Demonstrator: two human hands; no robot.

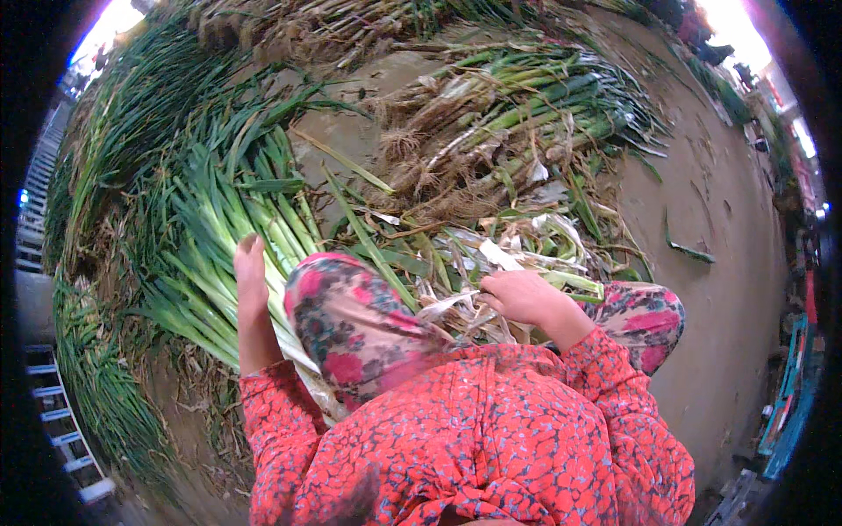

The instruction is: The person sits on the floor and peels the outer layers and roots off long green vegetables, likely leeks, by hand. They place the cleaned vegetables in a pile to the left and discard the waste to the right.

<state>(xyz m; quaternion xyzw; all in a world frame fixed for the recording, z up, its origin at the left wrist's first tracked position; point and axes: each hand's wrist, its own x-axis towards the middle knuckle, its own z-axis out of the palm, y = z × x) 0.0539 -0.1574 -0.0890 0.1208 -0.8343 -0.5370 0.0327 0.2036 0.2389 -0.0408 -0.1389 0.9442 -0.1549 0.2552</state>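
My left hand [250, 276] is seen nearly edge-on over a bundle of stripped long green onions [217, 263], beside my left knee. Their green leaves fan away from me and their white stems run back along my thigh. How its fingers are set is hidden. Between my knees, my right hand [523, 299] has curled fingers among peeled leaf sheaths [559, 230]. A thin whitish leaf strip [452, 304] meets its fingertips, but a grip on it is not clear. Just beyond the peelings lies a heap of unpeeled green onions [487, 125] with muddy roots toward the left.
More green onions [145, 112] are heaped along the left, and another rooty pile [296, 26] lies at the far side. A loose leaf piece [687, 250] is on the muddy floor [710, 315] at right. A pale slatted rack [62, 414] stands at the left rim.
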